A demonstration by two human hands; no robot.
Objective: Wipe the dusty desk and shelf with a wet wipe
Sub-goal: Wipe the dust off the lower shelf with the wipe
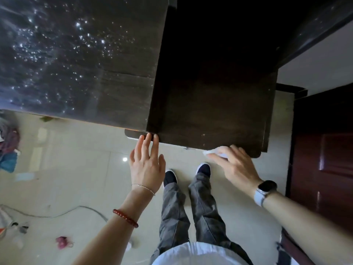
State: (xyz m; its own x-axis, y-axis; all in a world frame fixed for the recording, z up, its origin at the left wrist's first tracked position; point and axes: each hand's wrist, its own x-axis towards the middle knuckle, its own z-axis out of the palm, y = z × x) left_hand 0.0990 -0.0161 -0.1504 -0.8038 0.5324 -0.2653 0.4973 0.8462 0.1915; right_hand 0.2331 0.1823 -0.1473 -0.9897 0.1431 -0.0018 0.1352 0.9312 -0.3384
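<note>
I am standing at the dark desk [210, 104] and looking straight down past its front edge to my shoes on the pale tiled floor [76, 169]. My left hand [147, 165] is reaching forward with its fingers straight and slightly spread, the fingertips [156, 137] touching the front edge of the desk just where the dusty, speckled surface [76, 60] on the left is meeting the darker section. My right hand [236, 164] is curling its fingers over the white wet wipe [212, 151], holding it bunched against the desk's front edge near the rounded right corner; only a small part of the wipe is showing past my fingers. I am wearing a watch [265, 190] on my right wrist and a red bead bracelet [125, 218] on my left forearm. A dark wooden door [324, 159] is standing to the right, and a grey cable [63, 212] is lying across the floor to the left.
</note>
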